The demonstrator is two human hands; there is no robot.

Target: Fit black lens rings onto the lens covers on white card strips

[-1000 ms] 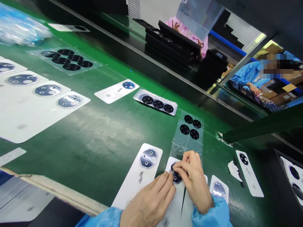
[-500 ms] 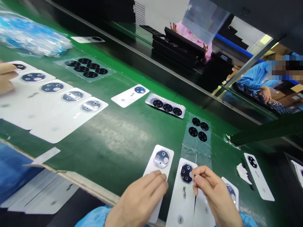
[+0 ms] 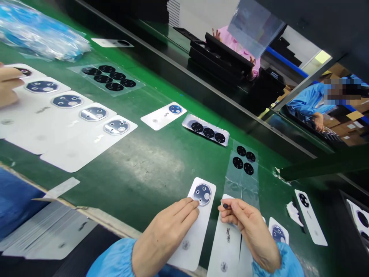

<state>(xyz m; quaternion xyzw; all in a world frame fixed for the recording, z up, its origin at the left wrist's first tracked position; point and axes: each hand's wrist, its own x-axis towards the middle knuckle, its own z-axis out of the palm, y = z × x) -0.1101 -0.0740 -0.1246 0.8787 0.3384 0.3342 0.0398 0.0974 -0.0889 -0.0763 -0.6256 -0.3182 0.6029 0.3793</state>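
Observation:
My left hand (image 3: 168, 232) lies over a white phone-shaped card (image 3: 201, 227), fingers stretched out near its shiny octagonal camera sticker (image 3: 202, 194). A small black piece (image 3: 225, 206) is pinched in the fingertips of my right hand (image 3: 250, 227); its exact kind I cannot make out. That hand is over a second white card (image 3: 224, 246), hiding its upper end. Beyond the right hand lies a clear film sheet (image 3: 241, 184) bearing several black octagonal stickers (image 3: 238, 162).
White cards with camera stickers (image 3: 67, 101) overlap at left, with another person's hand (image 3: 8, 86) over them. A bagged bundle (image 3: 43, 32) lies behind. A sticker stack (image 3: 206, 130) is mid-table. A green post (image 3: 319, 163) stands at right; co-workers sit beyond the ledge.
My right hand has moved left and turned, showing the black piece at its fingertips and covering the second card's camera area. My left hand has shifted slightly left. The view has shifted slightly.

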